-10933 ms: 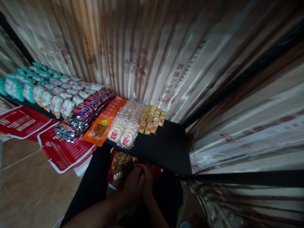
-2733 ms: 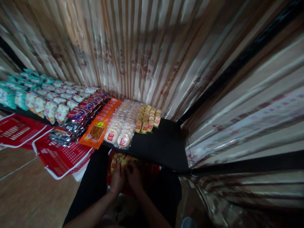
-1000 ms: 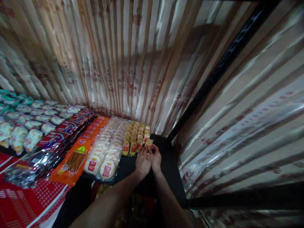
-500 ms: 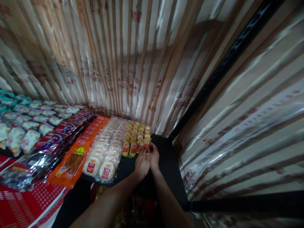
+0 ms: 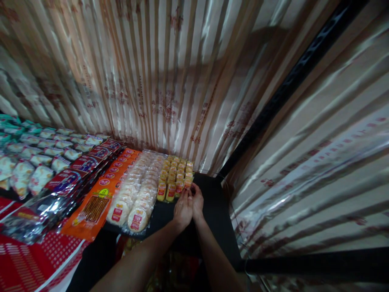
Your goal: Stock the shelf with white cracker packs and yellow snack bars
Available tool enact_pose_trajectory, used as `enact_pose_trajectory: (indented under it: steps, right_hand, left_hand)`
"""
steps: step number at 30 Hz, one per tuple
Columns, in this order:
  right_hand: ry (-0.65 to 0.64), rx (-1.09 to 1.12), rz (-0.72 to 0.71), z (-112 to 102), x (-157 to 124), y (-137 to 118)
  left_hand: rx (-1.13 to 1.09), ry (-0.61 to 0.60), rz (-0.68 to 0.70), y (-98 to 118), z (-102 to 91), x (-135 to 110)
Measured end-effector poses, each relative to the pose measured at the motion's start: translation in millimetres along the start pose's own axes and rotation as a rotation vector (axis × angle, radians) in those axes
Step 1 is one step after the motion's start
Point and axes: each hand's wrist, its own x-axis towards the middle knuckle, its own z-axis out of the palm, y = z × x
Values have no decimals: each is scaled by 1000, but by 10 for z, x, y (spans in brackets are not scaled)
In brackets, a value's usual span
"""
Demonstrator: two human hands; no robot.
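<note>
Small yellow snack packets (image 5: 171,189) with red labels lie in several columns on a black tabletop (image 5: 212,207). My left hand (image 5: 183,209) and my right hand (image 5: 197,201) meet at the near end of the rightmost column. The fingers of both close on the yellow snack packet (image 5: 188,181) there, and the hands partly hide it. Just left of these columns, clear bags of round white rice crackers (image 5: 139,219) lie in two overlapping rows.
Orange bags of pretzel sticks (image 5: 95,205), dark red and silver packs (image 5: 62,182) and white snack bags (image 5: 39,178) fill the left side. A pleated printed curtain (image 5: 170,81) hangs behind. A black slanting post (image 5: 279,93) stands at the right corner. Red patterned cloth (image 5: 39,259) lies at lower left.
Both hands stay almost in place at the rightmost packet column. The view has shifted very slightly; the packets look unmoved.
</note>
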Motion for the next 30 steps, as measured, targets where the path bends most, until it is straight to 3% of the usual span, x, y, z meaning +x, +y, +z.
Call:
enact_pose_trajectory:
  steps: [8,19,30]
  right_hand:
    - [46,-73,-32,-63,-23,-51]
    - [-126,76,-43,-28,170,-152]
    - [-90,213,150,14,329,-184]
  left_hand:
    - [-55,-3,-13,27,-5,-54]
    - [-146,-38,-51,86,-3,46]
    - [-124,-26,-46,20,32,55]
